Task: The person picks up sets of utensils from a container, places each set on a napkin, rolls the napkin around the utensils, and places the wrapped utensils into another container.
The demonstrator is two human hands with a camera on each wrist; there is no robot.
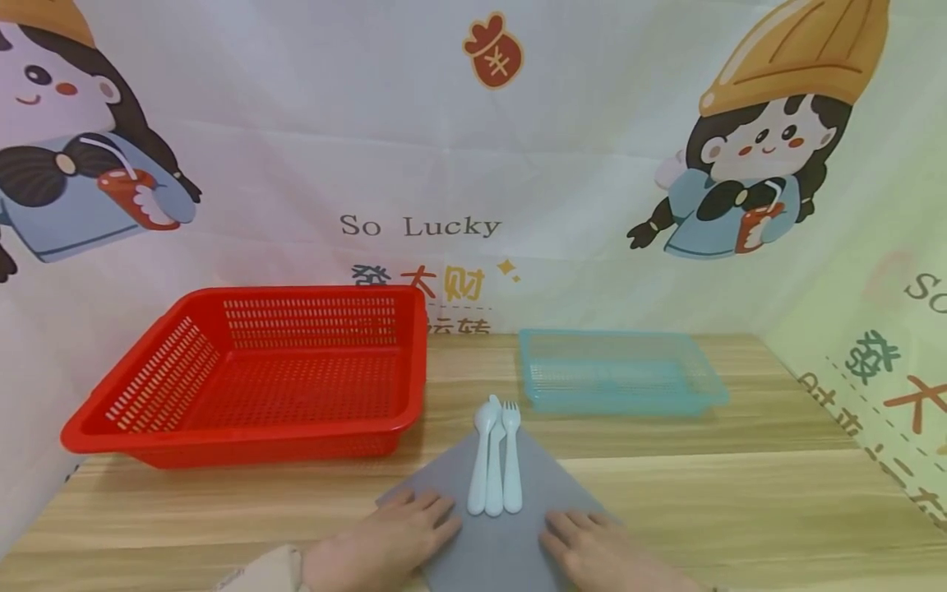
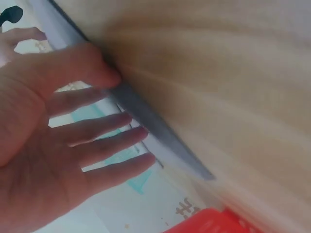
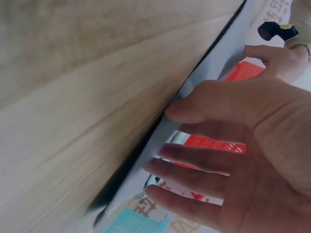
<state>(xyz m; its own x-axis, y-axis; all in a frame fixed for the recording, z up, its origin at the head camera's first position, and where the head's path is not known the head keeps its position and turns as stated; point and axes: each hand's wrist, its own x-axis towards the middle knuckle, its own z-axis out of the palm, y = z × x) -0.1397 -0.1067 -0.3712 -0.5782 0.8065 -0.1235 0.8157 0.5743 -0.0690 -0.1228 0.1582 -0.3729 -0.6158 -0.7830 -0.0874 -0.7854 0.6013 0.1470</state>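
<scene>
A grey cloth [image 1: 491, 559] lies on the table with one corner pointing away from me. On it, side by side, rest a pale blue spoon [image 1: 481, 460], knife [image 1: 496, 469] and fork [image 1: 511, 460], heads toward the far corner. My left hand [image 1: 392, 534] touches the cloth's left edge, its fingers fairly straight; in the left wrist view the thumb [image 2: 97, 68] meets that edge. My right hand [image 1: 592, 547] rests on the right edge in the same way, and the right wrist view has its thumb [image 3: 194, 104] at the cloth's border. Neither hand touches the cutlery.
A large red plastic basket [image 1: 259, 440] stands at the left. Farther back on the right sits a smaller light-blue basket [image 1: 621, 403]. Both are on the wood-grain table [image 1: 703, 501], and a printed sheet [image 1: 577, 197] hangs behind and along the sides.
</scene>
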